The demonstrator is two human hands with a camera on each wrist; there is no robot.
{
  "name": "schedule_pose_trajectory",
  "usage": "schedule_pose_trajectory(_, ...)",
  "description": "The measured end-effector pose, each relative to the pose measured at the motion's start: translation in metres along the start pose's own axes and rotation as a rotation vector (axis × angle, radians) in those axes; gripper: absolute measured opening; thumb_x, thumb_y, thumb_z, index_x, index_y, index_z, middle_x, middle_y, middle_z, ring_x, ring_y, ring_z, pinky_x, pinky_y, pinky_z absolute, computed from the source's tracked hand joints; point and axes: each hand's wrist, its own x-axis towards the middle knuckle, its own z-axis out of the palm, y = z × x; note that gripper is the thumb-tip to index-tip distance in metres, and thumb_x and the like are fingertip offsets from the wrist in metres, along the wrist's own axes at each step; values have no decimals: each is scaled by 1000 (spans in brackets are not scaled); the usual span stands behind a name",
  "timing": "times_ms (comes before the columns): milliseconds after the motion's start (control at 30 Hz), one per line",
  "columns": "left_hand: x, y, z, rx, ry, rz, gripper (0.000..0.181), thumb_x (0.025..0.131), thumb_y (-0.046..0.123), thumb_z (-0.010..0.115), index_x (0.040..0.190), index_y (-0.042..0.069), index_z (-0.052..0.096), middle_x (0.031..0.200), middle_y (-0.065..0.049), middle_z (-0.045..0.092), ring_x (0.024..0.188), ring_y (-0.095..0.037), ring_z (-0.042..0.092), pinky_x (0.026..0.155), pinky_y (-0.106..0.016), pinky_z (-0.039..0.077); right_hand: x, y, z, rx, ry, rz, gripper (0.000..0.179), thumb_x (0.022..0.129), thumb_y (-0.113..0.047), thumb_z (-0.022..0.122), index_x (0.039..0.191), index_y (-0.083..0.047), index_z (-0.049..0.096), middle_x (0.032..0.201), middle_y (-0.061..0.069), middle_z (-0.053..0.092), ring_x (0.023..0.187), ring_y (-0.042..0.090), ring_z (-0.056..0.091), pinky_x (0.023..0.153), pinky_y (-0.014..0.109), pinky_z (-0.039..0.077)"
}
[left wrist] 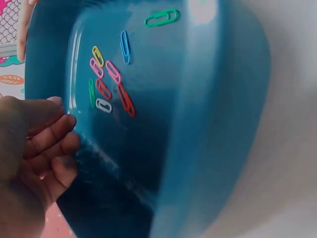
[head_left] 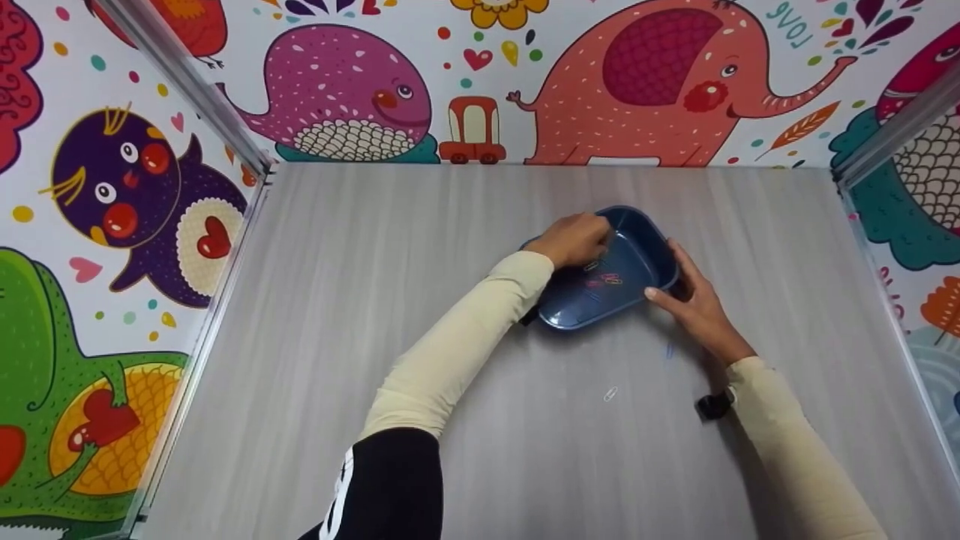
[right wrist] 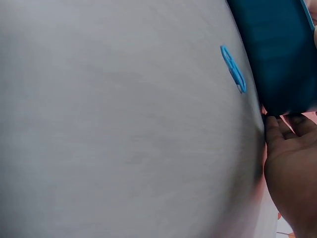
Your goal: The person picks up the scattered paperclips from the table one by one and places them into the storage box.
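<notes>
A blue plastic tub (head_left: 637, 259) is on the table, with several coloured paper clips (head_left: 611, 280) lying inside. My left hand (head_left: 576, 238) reaches over the tub's left side. In the left wrist view its fingers (left wrist: 64, 144) are loosely bent, the thumb near the index fingertip, and no clip shows between them. Red, pink, yellow, green, blue and white clips (left wrist: 104, 105) lie on the tub floor beyond. My right hand (head_left: 697, 307) grips the tub's right end, thumb on the near rim and fingers round the far side.
Outside the tub, a blue paper clip (head_left: 670, 351) and a white paper clip (head_left: 611, 394) lie on the grey wood-grain table (head_left: 337, 315). Printed cartoon walls (head_left: 480, 75) with metal frame edges (head_left: 225, 262) border the table at the back and sides.
</notes>
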Motion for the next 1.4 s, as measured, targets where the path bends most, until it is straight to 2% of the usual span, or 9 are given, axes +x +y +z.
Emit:
schedule_pose_trajectory(100, -6, -1, -4, -21, 14, -7, 17, 110, 17, 67, 104, 7, 79, 95, -3, 72, 83, -14, 60, 73, -27, 47, 0, -1, 0, 2, -6, 15, 93, 107, -20, 76, 178, -27, 17, 184, 5, 15, 167, 36, 22, 113, 8, 31)
schedule_pose_trajectory(233, -15, -2, -5, -21, 57, 22, 19, 110, 17, 67, 111, 7, 82, 103, -4, 78, 88, -13, 66, 82, -28, 56, 0, -2, 1, 26, -13, 16, 93, 106, -18, 76, 178, -28, 17, 184, 7, 15, 166, 36, 22, 113, 8, 32)
schedule_pose_trajectory(400, -25, 0, -3, -49, 73, 31, 20, 112, 19, 67, 117, 7, 82, 107, -4, 78, 90, -12, 67, 84, -27, 57, 1, -1, 1, 19, -10, 10, 94, 106, -17, 76, 178, -26, 17, 184, 7, 15, 166, 36, 23, 114, 8, 32)
schedule_pose_trajectory(633, -39, 5, 1, -110, 111, 57, 22, 112, 19, 68, 122, 5, 82, 111, -5, 79, 92, -10, 67, 85, -24, 56, 0, -3, -1, 0, -13, 41, 94, 107, -21, 76, 178, -30, 16, 185, 4, 14, 167, 36, 22, 126, 27, 31)
schedule_pose_trajectory(900, -56, 13, 7, -171, 158, 80, 21, 111, 17, 69, 121, 5, 82, 113, -6, 78, 97, -11, 68, 87, -23, 56, 1, -3, 0, 23, -15, 18, 93, 107, -17, 75, 178, -26, 16, 184, 7, 16, 167, 36, 23, 114, 9, 33)
schedule_pose_trajectory(1100, -72, 15, 18, -208, 222, 93, 20, 110, 17, 70, 119, 4, 82, 112, -6, 78, 99, -13, 68, 91, -26, 55, 1, -2, 0, 14, -11, 6, 93, 107, -16, 75, 178, -24, 16, 184, 9, 16, 166, 39, 23, 113, 7, 33)
schedule_pose_trajectory(1400, -92, 19, 29, -223, 279, 161, 20, 111, 16, 70, 119, 3, 83, 113, -6, 79, 102, -16, 71, 91, -24, 55, 1, -1, 1, 21, -8, -16, 92, 107, -13, 74, 178, -21, 17, 184, 11, 16, 165, 38, 24, 114, 8, 33)
